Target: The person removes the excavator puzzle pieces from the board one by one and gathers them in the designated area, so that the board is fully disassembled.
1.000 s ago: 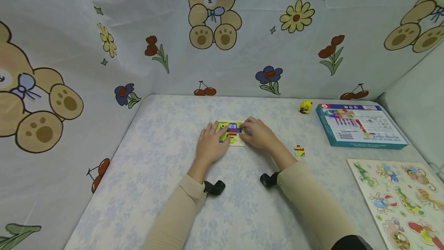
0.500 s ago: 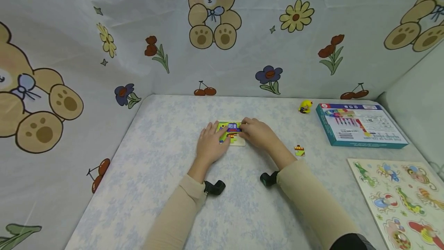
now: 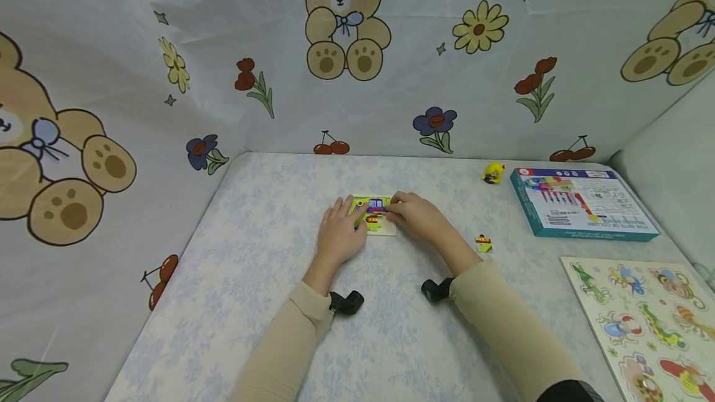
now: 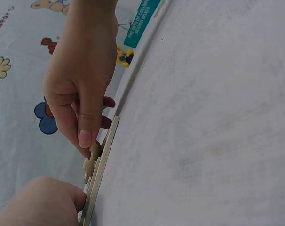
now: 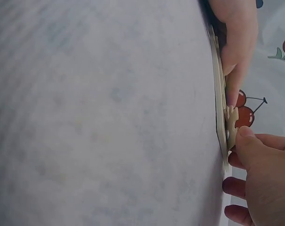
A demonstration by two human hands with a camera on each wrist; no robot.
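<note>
Jigsaw board [image 3: 389, 232] sits mid-frame in the head view; your left hand [image 3: 340, 236] rests there, fingers straight, seemingly to steady it, while your right hand [image 3: 419, 218] pinches a puzzle piece [image 5: 232, 120] edgewise, likely for control. A loose jigsaw tile [image 3: 483, 244] lies right of centre.

The blue-green box [image 4: 141, 23] has white words on its side. They say "FIVE SETS OF COLUMN" and, under that, "BEADED BOXES". The hanging cloth [image 4: 20, 75] has a red word that looks like "Bear", but it is blurry. The box's top [image 3: 581, 200] has lots of tiny print, too small to read.
</note>
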